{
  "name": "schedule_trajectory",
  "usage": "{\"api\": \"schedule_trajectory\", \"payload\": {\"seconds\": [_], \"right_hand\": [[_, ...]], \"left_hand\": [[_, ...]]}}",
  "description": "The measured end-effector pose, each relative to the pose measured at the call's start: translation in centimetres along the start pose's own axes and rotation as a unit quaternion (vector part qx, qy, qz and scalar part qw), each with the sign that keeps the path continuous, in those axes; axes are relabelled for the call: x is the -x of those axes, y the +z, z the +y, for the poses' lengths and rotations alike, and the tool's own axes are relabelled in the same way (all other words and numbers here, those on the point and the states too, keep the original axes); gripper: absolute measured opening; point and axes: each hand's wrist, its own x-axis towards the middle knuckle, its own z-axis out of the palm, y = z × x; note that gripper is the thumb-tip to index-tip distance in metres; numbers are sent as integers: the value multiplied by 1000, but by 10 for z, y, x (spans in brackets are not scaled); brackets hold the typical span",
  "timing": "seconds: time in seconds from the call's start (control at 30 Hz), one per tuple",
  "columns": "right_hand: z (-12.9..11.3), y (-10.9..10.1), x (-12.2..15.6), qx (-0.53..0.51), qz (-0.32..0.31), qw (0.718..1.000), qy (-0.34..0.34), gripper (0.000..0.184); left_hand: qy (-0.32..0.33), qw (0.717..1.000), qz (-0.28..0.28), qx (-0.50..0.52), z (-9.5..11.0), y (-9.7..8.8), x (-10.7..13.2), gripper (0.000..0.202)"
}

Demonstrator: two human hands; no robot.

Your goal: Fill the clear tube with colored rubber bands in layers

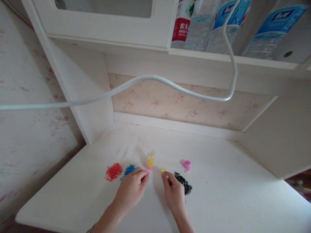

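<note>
My left hand (133,185) is closed, thumb and fingertips together, just in front of a small clear bottle (150,158). Yellow bands fill part of the bottle, and pink shows at its bottom. Whatever the left fingers hold is hidden. My right hand (174,189) pinches at a little bunch of yellow rubber bands (163,169). Beside the left knuckles lies a pile of blue rubber bands (129,169), partly covered by that hand. Red rubber bands (113,171) form a heap further left. Black rubber bands (183,183) lie against the right hand's outer side.
A small pink cup-like piece (187,165) sits on the white desk (223,187) behind the black pile. Overhead, a white cable (150,77) crosses the view. Several water bottles (202,26) stand on the shelf above; a side panel (279,129) bounds the right.
</note>
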Motion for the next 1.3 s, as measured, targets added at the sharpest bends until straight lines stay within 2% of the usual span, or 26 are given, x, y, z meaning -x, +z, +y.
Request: {"api": "schedule_trajectory", "payload": {"seconds": [0.13, 0.2, 0.3, 0.43, 0.77, 0.93, 1.0, 1.1, 1.2, 1.3], "right_hand": [[-36, 4, -25, -184, 12, 981, 57, 43], [-55, 7, -41, -245, 9, 967, 61, 45], [-74, 11, -61, -282, 11, 958, 59, 47], [-81, 18, -74, -265, 14, 962, 58, 45], [-75, 22, -72, -280, -13, 958, 67, 48], [-62, 13, -67, -273, 21, 959, 70, 54], [-48, 6, -60, -218, 38, 973, 69, 55], [-21, -6, -46, -72, 83, 993, 51, 54], [1, -14, -35, 44, 133, 990, 21, 52], [11, -19, -32, 97, 154, 983, -8, 51]], "left_hand": [[-66, 995, -53, 49, -17, 27, 39, 29], [-72, 995, -52, 52, -24, 34, 50, 32], [-61, 995, -43, 61, -29, 35, 58, 34], [-47, 995, -53, 70, -29, 31, 60, 33], [-41, 995, -64, 61, -30, 33, 63, 31], [-51, 995, -58, 59, -27, 31, 59, 29], [-64, 995, -65, 44, -25, 30, 56, 28], [-83, 993, -88, 4, -18, 32, 45, 26], [-90, 990, -96, -53, -8, 40, 29, 23], [-74, 986, -93, -114, 2, 52, 9, 18]]}}
